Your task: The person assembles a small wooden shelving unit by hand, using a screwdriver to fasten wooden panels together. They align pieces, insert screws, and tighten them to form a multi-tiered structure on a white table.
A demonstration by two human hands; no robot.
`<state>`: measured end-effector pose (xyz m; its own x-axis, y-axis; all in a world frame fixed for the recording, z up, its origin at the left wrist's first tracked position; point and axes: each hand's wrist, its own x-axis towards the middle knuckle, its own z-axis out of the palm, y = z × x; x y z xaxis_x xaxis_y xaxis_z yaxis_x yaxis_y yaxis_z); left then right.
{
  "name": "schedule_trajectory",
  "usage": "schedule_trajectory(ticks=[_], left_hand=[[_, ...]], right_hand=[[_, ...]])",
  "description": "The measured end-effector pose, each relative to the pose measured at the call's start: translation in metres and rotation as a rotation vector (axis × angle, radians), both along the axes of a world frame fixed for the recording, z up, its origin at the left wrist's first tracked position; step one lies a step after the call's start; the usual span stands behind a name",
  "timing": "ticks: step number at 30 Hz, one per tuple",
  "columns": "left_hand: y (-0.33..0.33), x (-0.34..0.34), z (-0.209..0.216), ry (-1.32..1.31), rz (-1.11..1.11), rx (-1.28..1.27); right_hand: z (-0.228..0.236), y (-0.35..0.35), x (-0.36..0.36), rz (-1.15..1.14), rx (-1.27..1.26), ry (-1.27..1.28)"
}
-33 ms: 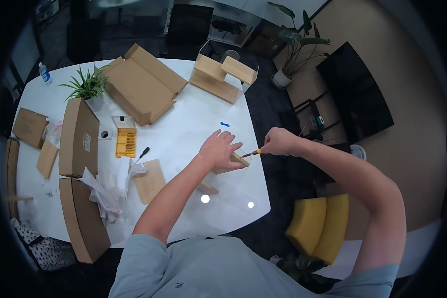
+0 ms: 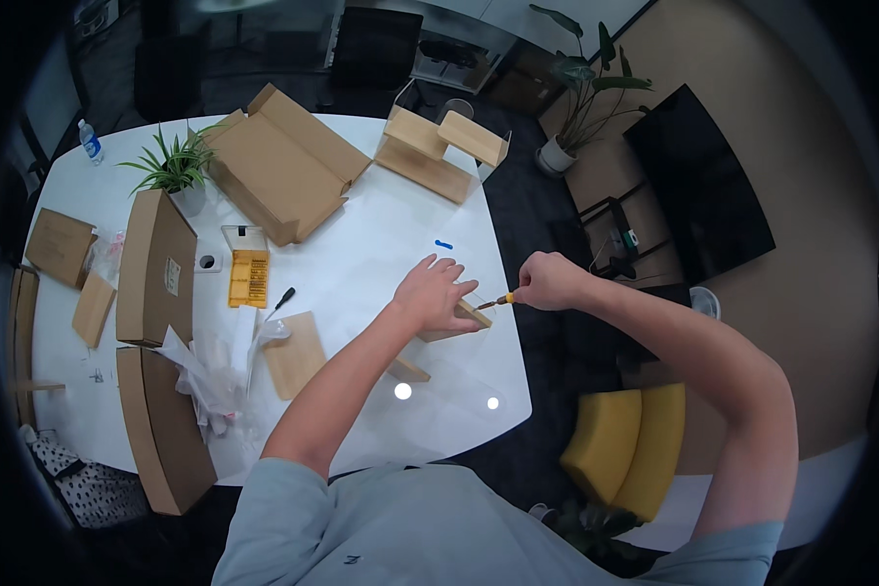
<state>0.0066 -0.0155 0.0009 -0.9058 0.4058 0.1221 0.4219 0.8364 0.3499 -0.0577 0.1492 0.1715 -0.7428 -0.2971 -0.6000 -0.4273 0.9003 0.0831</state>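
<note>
Almost nothing differs from the earlier frame: the view shifts very slightly, and both hands keep their places. The left hand [image 2: 426, 296], fingers spread, lies over a wooden piece [image 2: 476, 313] near the right edge of the worktop [image 2: 391, 230]; the right hand [image 2: 549, 280] is closed around the yellow handle of a screwdriver [image 2: 503, 300], its shaft pointing left toward the wood. Whether the tip touches is too small to tell

In view, the right hand sits past the worktop's right edge, above dark floor. Bare surface stretches beyond the left hand, broken by a small blue piece [image 2: 443, 244], up to an opened cardboard box [image 2: 285, 161] and a wooden shelf unit [image 2: 430, 174] at the far side. The near right corner is bare too. Leftward, a flat board [image 2: 296, 356], plastic wrapping [image 2: 205, 381] and a yellow case [image 2: 249, 278] crowd the room
</note>
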Motion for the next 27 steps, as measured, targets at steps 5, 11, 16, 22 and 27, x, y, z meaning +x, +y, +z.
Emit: schedule_trajectory(ticks=[5,11,16,22,27], left_hand=[[-0.006,0.0,-0.01,0.03,0.042,0.03],[-0.005,0.003,-0.011,0.069,0.034,0.054],[-0.004,0.003,-0.009,0.044,0.04,0.02],[-0.004,0.002,-0.009,0.021,0.02,0.017],[-0.004,-0.001,-0.01,0.02,0.034,0.018]], right_hand=[[0.005,0.0,0.03,1.054,0.036,0.272],[0.004,0.01,0.025,1.19,0.088,0.229],[-0.002,0.006,0.024,0.395,-0.078,0.095],[0.005,-0.011,-0.001,-0.356,-0.044,-0.155],[0.001,0.005,0.025,0.702,0.015,0.224]])
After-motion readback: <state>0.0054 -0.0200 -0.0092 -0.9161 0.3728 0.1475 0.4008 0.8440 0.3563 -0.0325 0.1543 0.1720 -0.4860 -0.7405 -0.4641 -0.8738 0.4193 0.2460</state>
